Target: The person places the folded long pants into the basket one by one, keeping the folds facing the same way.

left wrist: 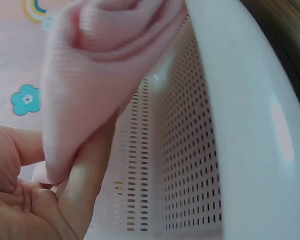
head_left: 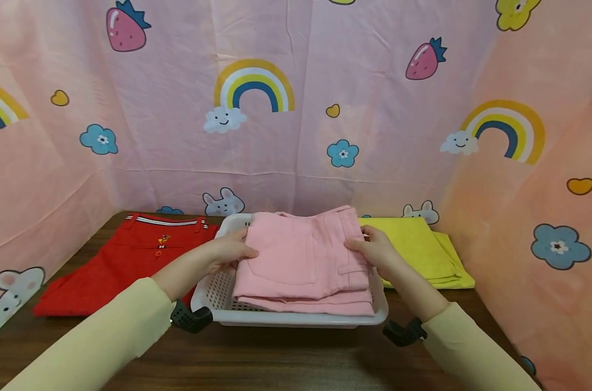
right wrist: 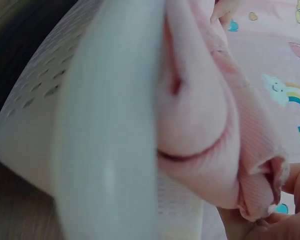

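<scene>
Folded pink pants [head_left: 286,255] lie tilted over a white perforated basket [head_left: 301,319], their near edge inside its front rim. My left hand [head_left: 229,251] grips their left side, thumb on top and fingers underneath; the left wrist view shows the pink fabric [left wrist: 90,100] pinched between thumb and fingers. At the opposite side, my right hand [head_left: 376,248] pinches the right edge near the belt loops. In the right wrist view the folded pink layers [right wrist: 195,120] bulge beside the basket rim [right wrist: 107,120], and the thumb and fingers hold their corner.
Red pants [head_left: 125,260] with a striped inner waistband lie folded left of the basket. On the right is a folded yellow garment [head_left: 418,247], partly behind the right hand. A printed pink curtain [head_left: 296,141] encloses the back and sides of the dark wooden table [head_left: 276,358].
</scene>
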A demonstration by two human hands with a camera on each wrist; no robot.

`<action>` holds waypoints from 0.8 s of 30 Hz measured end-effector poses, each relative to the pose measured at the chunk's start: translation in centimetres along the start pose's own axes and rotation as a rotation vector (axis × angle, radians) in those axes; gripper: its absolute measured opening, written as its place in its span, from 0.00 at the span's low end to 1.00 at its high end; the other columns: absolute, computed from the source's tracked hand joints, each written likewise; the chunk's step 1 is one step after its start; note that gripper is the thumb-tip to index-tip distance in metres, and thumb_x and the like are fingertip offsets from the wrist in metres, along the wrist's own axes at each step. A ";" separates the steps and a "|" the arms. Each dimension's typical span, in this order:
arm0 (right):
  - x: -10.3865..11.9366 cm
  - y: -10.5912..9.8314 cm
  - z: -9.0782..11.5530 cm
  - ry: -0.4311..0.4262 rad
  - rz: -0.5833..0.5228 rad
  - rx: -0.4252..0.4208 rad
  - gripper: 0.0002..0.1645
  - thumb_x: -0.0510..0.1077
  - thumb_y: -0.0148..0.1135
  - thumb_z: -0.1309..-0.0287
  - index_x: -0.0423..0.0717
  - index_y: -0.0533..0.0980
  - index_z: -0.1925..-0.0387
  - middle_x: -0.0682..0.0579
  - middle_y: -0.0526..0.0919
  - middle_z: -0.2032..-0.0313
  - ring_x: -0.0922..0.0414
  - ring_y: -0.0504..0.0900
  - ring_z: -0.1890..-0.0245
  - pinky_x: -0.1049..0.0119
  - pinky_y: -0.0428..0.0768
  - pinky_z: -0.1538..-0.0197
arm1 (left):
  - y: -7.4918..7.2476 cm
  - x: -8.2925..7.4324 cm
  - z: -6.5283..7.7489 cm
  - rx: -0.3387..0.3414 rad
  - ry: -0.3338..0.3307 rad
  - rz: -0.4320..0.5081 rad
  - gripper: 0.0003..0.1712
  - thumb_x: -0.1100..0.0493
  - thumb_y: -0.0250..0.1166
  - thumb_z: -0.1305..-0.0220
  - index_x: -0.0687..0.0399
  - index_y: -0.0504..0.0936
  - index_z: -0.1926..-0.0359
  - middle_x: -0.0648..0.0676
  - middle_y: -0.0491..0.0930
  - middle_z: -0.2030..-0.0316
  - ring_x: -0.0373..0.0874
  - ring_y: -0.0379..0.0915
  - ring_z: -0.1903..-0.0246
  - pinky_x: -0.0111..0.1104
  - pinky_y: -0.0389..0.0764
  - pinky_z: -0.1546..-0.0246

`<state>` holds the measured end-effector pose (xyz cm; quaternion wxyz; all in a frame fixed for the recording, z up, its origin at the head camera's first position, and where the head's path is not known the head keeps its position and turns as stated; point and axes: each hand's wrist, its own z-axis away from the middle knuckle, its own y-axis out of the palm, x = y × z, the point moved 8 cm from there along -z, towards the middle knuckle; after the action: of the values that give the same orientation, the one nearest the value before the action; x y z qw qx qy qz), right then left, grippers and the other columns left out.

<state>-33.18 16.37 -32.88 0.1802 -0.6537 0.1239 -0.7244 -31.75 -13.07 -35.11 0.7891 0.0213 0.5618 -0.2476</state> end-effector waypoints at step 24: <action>-1.9 2.3 -1.3 0.005 0.223 0.124 0.34 0.43 0.59 0.38 0.33 0.61 0.35 0.37 0.72 0.44 0.44 0.73 0.48 0.43 0.70 0.44 | 0.4 2.8 -0.8 -0.073 -0.078 -0.151 0.41 0.64 0.58 0.35 0.57 0.46 0.29 0.67 0.67 0.56 0.56 0.73 0.66 0.36 0.78 0.80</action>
<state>-34.12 15.06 -35.70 0.2993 -0.6216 0.1514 -0.7079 -31.55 -13.54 -38.03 0.7898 -0.0594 0.5392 -0.2864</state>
